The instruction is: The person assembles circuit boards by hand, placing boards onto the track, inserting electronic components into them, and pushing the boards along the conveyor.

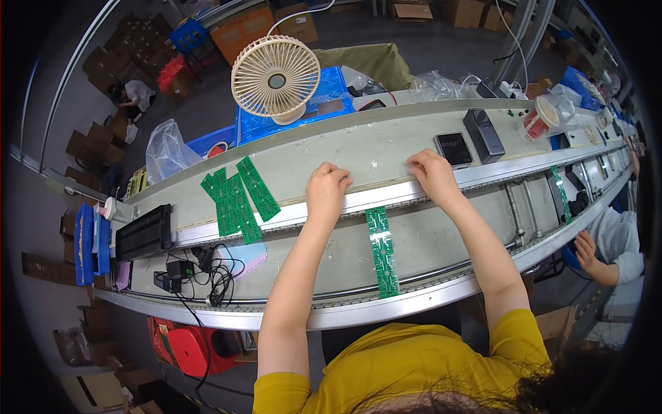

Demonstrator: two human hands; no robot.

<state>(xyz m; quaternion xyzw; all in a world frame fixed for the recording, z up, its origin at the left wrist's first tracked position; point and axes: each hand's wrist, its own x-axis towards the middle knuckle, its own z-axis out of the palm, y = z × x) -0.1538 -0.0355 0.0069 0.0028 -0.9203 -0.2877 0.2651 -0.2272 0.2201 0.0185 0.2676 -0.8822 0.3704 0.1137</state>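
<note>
Currently, the left hand (329, 192) and the right hand (433, 174) are well apart, both reaching over the far rail (358, 200) to the counter (407, 134). On each, the fingers are bent, thumb and fingertips close; whether either pinches anything, I cannot tell. Some pale bits (373, 165) lie scattered on the counter between and beyond them. Nearer, between the forearms (289, 297), a green board (383, 255) spans from the far rail to the near rail (427, 300). Off to the left, several loose boards (231, 200) overlap across the far rail; past them sits a black tray (143, 234). Adapters (181, 268) and tangled cords (222, 279) lie between the rails. Just right of the right hand is a phone (454, 149), with a black box (484, 136) beside it and a cup (540, 119) farther along. A beige fan (276, 81) stands beyond the counter. At the right, a co-worker's hand (586, 250) is near the near rail.
</note>
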